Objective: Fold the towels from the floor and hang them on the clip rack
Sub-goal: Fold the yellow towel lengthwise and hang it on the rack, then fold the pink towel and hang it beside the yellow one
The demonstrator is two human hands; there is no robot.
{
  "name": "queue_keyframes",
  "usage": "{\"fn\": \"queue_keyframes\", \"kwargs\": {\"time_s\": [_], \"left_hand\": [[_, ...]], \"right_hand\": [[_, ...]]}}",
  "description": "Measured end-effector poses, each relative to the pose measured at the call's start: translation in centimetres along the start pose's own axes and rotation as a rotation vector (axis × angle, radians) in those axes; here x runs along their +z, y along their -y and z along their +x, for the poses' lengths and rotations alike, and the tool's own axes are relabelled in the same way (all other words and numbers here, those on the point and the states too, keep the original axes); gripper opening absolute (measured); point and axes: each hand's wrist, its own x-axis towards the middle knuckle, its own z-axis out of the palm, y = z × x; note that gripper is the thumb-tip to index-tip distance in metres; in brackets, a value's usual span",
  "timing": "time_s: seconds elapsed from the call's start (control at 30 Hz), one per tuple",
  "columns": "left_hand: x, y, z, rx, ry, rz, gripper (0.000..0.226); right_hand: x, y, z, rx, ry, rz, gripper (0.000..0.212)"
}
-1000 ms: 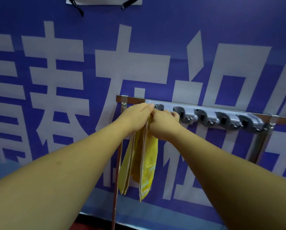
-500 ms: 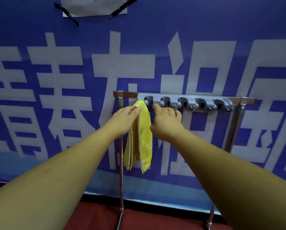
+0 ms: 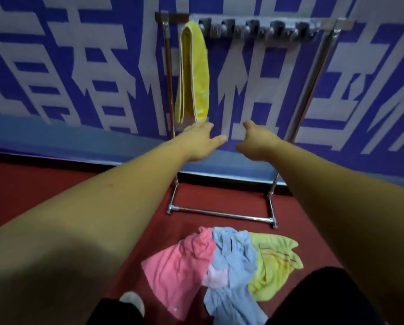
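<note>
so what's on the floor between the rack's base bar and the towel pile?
Nothing: head view shows bare red floor between base bar and towel pile.

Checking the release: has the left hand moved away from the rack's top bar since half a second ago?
Yes. The left hand has dropped from the clip rack top bar to below the hanging yellow towel, empty.

1. Large white Chinese characters are running across the blue banner (image 3: 55,66) behind the rack; they are showing cropped, warped and blurred, so none can be read with certainty.
2. Nothing else in view is carrying legible text, labels, brands or numbers.
</note>
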Motion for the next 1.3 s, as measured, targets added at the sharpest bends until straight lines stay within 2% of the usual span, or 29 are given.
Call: {"fn": "queue_keyframes", "kwargs": {"time_s": [0.27, 0.5, 0.63, 0.83, 0.93, 1.03, 1.17, 1.3], "left_hand": [[14.9, 6.3, -0.9, -0.121, 0.196, 0.080, 0.082], [26.9, 12.7, 1.4, -0.268, 0.397, -0.003, 0.068], [33.9, 16.6, 1.9, -0.341, 0.483, -0.072, 0.053], [45.8, 24.1, 2.9, -0.311, 0.543, 0.009, 0.089], [47.6, 25.8, 2.9, -0.350, 0.542, -0.003, 0.085], [46.4, 25.1, 2.9, -0.413, 0.567, -0.078, 0.061], [48.7, 25.7, 3.1, -0.492, 0.598, -0.207, 0.043], [51.3, 25.7, 3.5, -0.625, 0.600, -0.359, 0.036]], "right_hand": [[16.0, -5.8, -0.2, 0.051, 0.273, 0.028, 0.074], [28.2, -10.3, 1.9, 0.134, 0.483, 0.130, 0.066], [35.3, -12.1, 2.7, 0.247, 0.563, 0.202, 0.051], [43.2, -13.0, 3.8, 0.346, 0.723, 0.311, 0.041], [46.1, -13.2, 4.5, 0.428, 0.725, 0.391, 0.052], [48.3, -13.5, 4.6, 0.498, 0.751, 0.406, 0.069], [50.3, -14.1, 4.4, 0.534, 0.808, 0.422, 0.074], [51.9, -14.9, 4.6, 0.547, 0.811, 0.462, 0.076]]}}
